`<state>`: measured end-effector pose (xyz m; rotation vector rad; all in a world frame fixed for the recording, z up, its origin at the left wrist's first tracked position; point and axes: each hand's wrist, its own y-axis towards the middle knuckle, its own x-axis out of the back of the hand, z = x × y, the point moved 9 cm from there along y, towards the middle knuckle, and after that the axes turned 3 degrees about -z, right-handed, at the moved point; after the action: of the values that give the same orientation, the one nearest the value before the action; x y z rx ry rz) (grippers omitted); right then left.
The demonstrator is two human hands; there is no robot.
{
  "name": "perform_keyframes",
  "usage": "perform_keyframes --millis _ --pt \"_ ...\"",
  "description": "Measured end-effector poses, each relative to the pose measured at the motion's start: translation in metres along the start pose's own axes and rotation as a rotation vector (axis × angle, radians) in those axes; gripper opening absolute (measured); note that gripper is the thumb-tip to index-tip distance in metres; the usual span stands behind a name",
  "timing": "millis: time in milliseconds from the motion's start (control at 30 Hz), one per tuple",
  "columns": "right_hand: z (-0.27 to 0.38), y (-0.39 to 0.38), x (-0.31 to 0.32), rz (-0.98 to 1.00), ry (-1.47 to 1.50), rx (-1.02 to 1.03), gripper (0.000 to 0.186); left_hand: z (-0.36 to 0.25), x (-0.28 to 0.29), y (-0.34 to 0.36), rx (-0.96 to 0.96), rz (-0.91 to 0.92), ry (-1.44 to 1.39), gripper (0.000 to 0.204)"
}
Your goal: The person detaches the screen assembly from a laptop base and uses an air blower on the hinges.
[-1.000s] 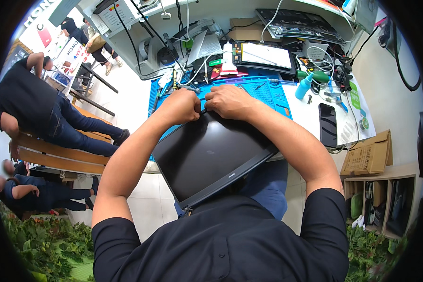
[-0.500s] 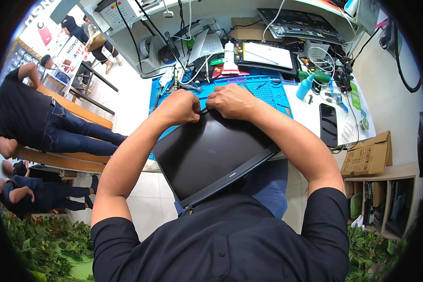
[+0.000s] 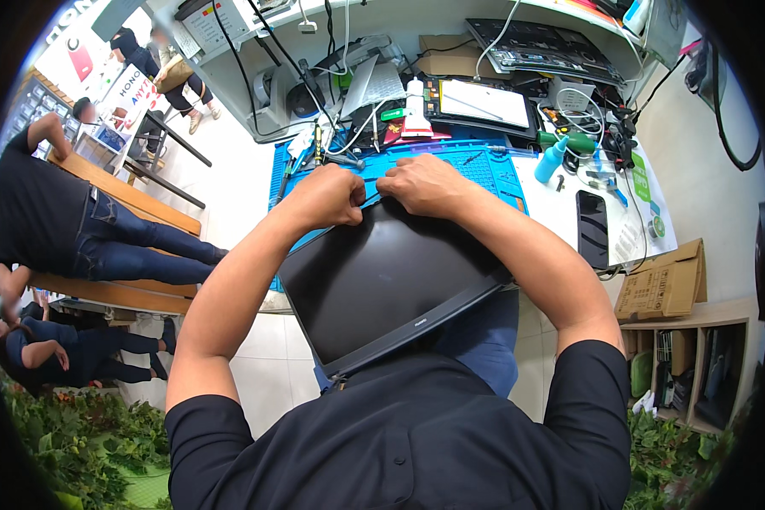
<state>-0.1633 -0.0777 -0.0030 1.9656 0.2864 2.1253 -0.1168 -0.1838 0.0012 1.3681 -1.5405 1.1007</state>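
Observation:
A black laptop screen [image 3: 382, 285] lies tilted before my body, its lower edge close to my shirt and its far edge over the desk mat. My left hand [image 3: 330, 194] pinches the far edge of the screen near its middle, thumb and fingers pressed together. Just right of it, my right hand [image 3: 421, 185] grips the same edge with curled fingers. A thin dark strip shows at the edge between the hands; the fingertips themselves are partly hidden. Beneath both hands is the blue work mat [image 3: 497, 174].
Screwdrivers and tweezers lie at the mat's left. Behind stand a white tube [image 3: 416, 110], an opened device [image 3: 484, 102] and cables. To the right are a blue bottle [image 3: 552, 158], a phone [image 3: 592, 228] and a cardboard box [image 3: 665, 280]. People stand at the left.
Both hands keep hold of the screen's far edge. My right hand has shifted slightly right, widening the gap between the hands. The screen has moved very little.

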Motion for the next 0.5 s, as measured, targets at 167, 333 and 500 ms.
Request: perform_keyframes --millis 167,333,500 --pt "0.001 -0.013 -0.002 0.044 -0.04 -0.032 0.011 -0.005 -0.006 -0.001 -0.037 0.025 0.001 0.024" --pt "0.009 -0.016 0.0 0.016 -0.069 -0.041 0.011 -0.003 -0.005 -0.016 -0.058 0.019 0.066 0.02" --pt "0.018 -0.008 -0.008 -0.03 -0.038 0.075 0.012 -0.009 -0.015 -0.023 -0.145 -0.06 0.182 0.019"
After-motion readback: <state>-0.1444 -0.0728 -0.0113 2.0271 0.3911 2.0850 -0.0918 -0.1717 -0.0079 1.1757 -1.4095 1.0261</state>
